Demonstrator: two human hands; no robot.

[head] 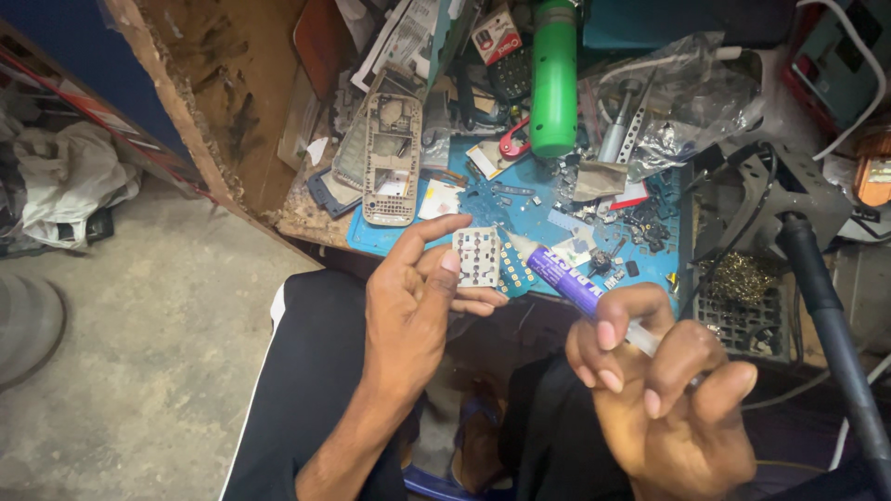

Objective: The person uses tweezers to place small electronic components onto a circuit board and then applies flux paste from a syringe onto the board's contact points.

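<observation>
Left hand [413, 306] raised over the lap, just below the front edge of the blue work mat [394, 237], fingers pinched together on a small pale keypad membrane [478, 257], thumb on its front face, forefinger stretched out above. Keypad membrane held flat toward the camera, overlapping the mat's near edge, its grid of contacts showing. Right hand [664, 390] lower and to the right of the mat, fingers curled and clamped round a syringe-like tube [568, 278] with a purple label, tip aimed up and left, ending just beside the membrane; touching or not, impossible to tell. On the mat, toward its left end, an opened grey phone housing [390, 158] lying face up, keypad holes visible. At the mat's far edge, a green cylinder [554, 79] standing upright. Right half of the mat strewn with small screws, chips and scraps, with a crumpled clear plastic bag [691, 97] beyond them. Off the mat's right edge, a black stand [770, 195] with a coil of brass wool [738, 276] under it. Left of the mat, bare concrete floor [158, 353].
</observation>
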